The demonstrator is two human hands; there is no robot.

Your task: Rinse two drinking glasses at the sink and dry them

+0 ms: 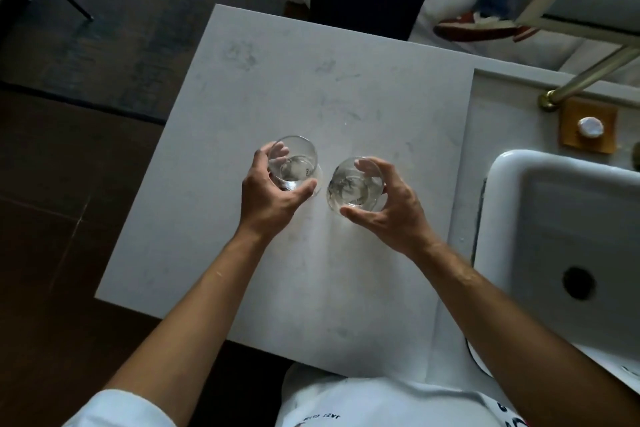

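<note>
Two clear drinking glasses stand upright side by side on the pale grey countertop [311, 87]. My left hand [268, 196] grips the left glass [294, 163], fingers curled round its far side and thumb on the near side. My right hand [388, 204] wraps round the right glass [351, 185] in the same way, thumb at the near rim. The two glasses are a small gap apart. The white sink [519, 204] lies to the right of both hands, with its dark drain [578, 282] visible.
A brass faucet pipe [588, 74] reaches over the sink's back edge. Beside it sits a small wooden square with a round knob [588, 128]. Dark floor lies to the left of the counter. Another person's red shoe [478, 26] shows beyond the far edge.
</note>
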